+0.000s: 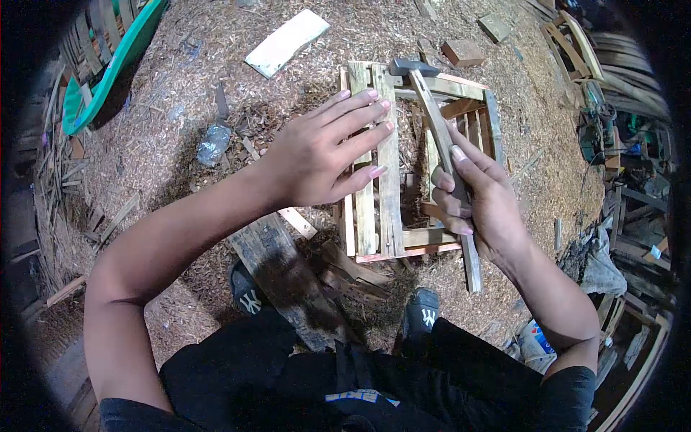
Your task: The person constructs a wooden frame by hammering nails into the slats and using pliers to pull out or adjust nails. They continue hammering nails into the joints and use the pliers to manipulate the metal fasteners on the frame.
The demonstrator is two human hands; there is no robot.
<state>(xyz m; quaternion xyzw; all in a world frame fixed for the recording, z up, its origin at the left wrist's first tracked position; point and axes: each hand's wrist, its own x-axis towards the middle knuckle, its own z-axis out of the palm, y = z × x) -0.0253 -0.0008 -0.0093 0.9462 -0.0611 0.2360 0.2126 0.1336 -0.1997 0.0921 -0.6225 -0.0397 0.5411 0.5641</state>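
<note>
A slatted wooden crate (389,165) lies on the ground in front of me, with an open gap right of its left slats. My left hand (335,147) is spread, palm down, over those slats; whether it touches them I cannot tell. In my right hand (475,187) is a hammer (430,108) with a long wooden handle, my fingers wrapped round it over the crate's right part. The dark metal head of the hammer points away from me, over the crate's far edge.
A thick plank (288,277) lies between my feet. Beyond the crate are a white board (288,42) and a brownish block (463,53). A green curved object (115,75) is at the upper left, a plastic bag (214,145) at the left. Scrap wood (637,345) lines the right.
</note>
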